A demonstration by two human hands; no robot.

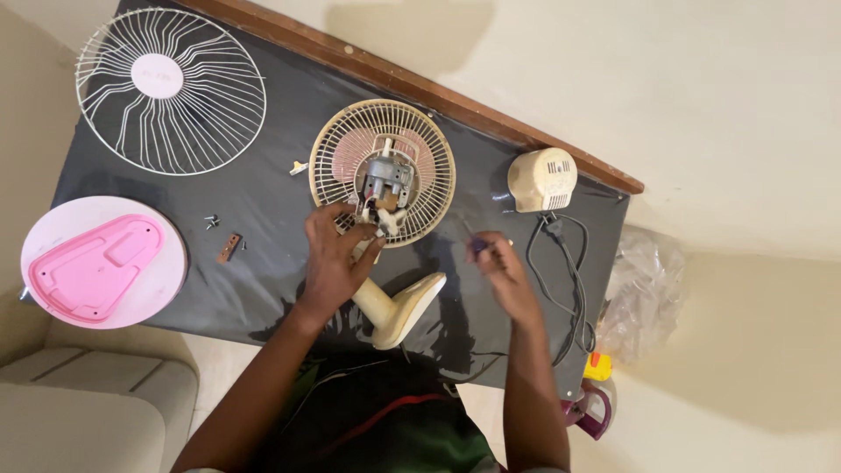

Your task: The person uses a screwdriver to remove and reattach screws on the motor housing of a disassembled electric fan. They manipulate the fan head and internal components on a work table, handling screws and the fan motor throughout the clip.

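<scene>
Desk (263, 289) surface, covered in black sheeting with a wooden edge along its far side, carries all parts. Loose front guard (171, 90), a round white wire grille with a pale centre disc, lies at the far left corner. Round pink base (103, 261), bottom plate upward, sits at the near left edge, partly overhanging it. Rear guard (383, 172), a cream grille, lies near the desk centre with the grey metal motor (385, 178) exposed on it. Cream neck and stand piece (399, 308) extends from the guard toward the person. Cream motor cover (542, 180) rests to the right, near the wooden edge, with the black power cord (565, 280) looping beside it down the right side. Clear plastic bag (644, 293) lies on the floor past the right end of the desk.

Left hand (333, 258) rests on the lower rim of the rear guard, its grip curled around the cream parts just below the motor. Right hand (504, 267) hovers over the desk, clear of the guard, its grip pinched on a small dark-handled tool (477, 245); the tool type cannot be told.

Small brown piece (229, 247) and loose screws (211, 221) lie between the pink base and the left hand.
</scene>
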